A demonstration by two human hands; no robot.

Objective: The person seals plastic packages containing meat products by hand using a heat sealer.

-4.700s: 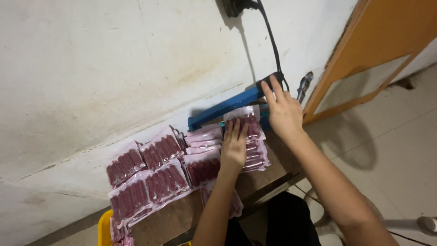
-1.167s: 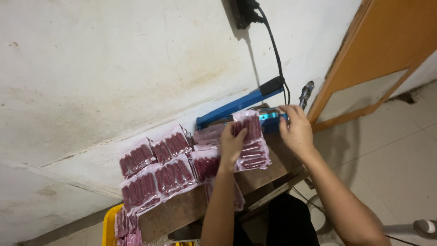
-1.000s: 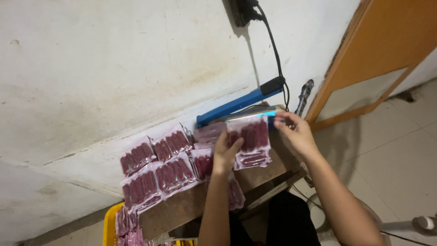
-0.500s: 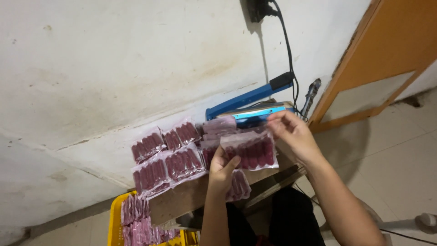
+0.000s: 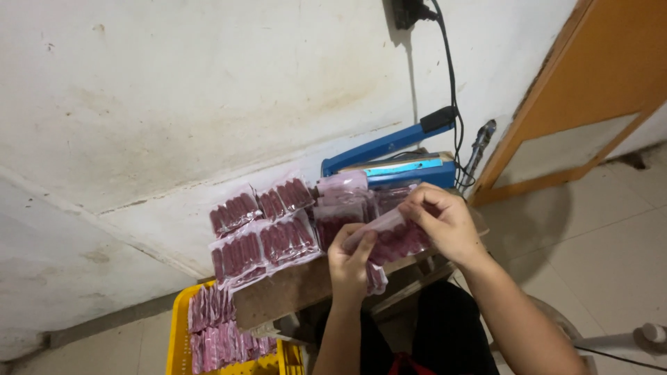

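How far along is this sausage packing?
Several sealed packs already lie on the wooden table. Both hands, left and right, hold one pack near the blue sealer. More packs fill the yellow crate.

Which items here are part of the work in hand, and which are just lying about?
In the work:
- left hand and right hand, both gripping one clear packet of red sausages
- blue heat sealer, arm raised
- sealed packets on the wooden bench
- yellow crate of packets

Lying about:
- wall plug and cable
- orange door frame
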